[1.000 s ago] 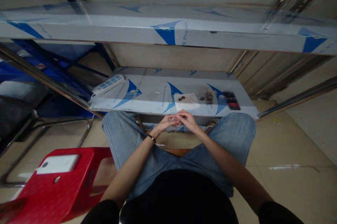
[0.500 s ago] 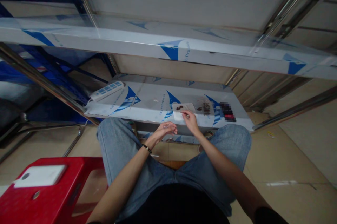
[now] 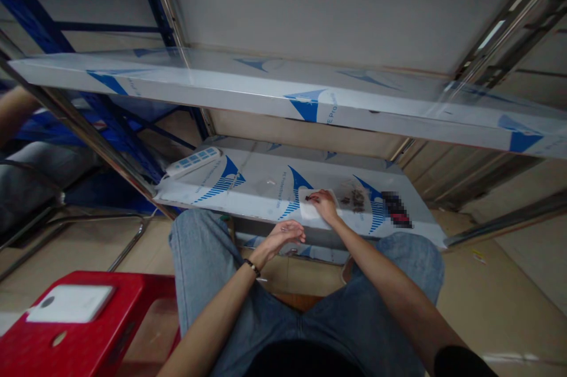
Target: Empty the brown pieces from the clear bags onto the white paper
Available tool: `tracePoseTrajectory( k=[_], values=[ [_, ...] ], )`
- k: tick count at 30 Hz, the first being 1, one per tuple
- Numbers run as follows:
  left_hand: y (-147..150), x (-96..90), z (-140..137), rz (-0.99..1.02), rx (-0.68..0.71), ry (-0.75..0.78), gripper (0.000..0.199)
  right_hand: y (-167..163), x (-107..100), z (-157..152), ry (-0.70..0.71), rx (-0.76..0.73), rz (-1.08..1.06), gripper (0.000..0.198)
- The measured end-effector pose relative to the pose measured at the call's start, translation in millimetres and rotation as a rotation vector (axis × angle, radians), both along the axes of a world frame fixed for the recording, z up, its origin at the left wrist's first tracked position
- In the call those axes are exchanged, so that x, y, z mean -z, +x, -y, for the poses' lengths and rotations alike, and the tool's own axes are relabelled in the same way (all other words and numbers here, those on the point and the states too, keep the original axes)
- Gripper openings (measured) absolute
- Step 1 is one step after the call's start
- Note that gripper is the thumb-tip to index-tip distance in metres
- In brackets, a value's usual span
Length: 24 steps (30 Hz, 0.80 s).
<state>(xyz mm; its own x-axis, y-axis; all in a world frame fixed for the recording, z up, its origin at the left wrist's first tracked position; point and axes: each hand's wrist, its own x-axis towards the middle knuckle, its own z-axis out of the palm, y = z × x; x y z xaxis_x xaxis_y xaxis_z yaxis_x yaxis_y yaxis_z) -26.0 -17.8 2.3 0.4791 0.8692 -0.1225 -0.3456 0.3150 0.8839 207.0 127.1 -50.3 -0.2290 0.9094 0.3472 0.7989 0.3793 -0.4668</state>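
Observation:
My right hand (image 3: pixel 325 205) reaches over a small white sheet (image 3: pixel 305 211) on the lower shelf. Its fingertips are pinched at a small dark brown piece (image 3: pixel 311 197) lying on that sheet. In front of the shelf edge, above my lap, my left hand (image 3: pixel 287 235) is held palm up with the fingers curled. Something small and pale seems to lie in it, too blurred to name. To the right of the sheet, a clear plastic bag (image 3: pixel 355 197) with several dark brown pieces rests on the shelf.
A white power strip (image 3: pixel 194 162) lies at the lower shelf's (image 3: pixel 254 188) left end, a pixelated dark object (image 3: pixel 397 210) at its right. The upper shelf (image 3: pixel 248 90) crosses above. A white phone-like device (image 3: pixel 71 304) rests on a red stool (image 3: pixel 133 288). Another person's arm (image 3: pixel 18 114) shows at left.
My right hand has moved forward over the sheet, its fingertips now on the dark piece. My left hand keeps its curled pose. Another person's arm has come into view at far left.

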Motion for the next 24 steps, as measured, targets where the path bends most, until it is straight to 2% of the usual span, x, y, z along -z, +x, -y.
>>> tracePoseTrajectory(
  k=[7, 12, 15, 18, 21, 24],
  values=[
    [0.9, 2.1, -2.1, 0.021, 0.004, -0.024, 0.044, -3.2, -4.5, -9.7, -0.026, -0.011, 0.034, 0.012],
    [-0.6, 0.9, -3.1, 0.059, -0.027, -0.034, 0.043, -5.6, -17.9, -2.6, 0.006, 0.025, -0.114, 0.014],
    [-0.1, -1.5, -2.6, 0.049, -0.031, -0.032, 0.044, -4.0, -29.7, 23.1, 0.009, -0.007, -0.292, 0.014],
    [2.4, -1.3, -1.2, -0.005, -0.002, -0.011, 0.043, -4.4, -43.3, 66.2, -0.088, -0.060, -0.468, 0.019],
    [6.3, 2.1, 0.4, -0.071, 0.051, 0.037, 0.042, -11.2, -57.4, 110.1, -0.135, -0.096, -0.550, 0.023],
    [10.5, 5.4, 1.2, -0.128, 0.098, 0.076, 0.041, -23.5, -66.5, 136.0, -0.133, -0.111, -0.595, 0.026]
  ],
)
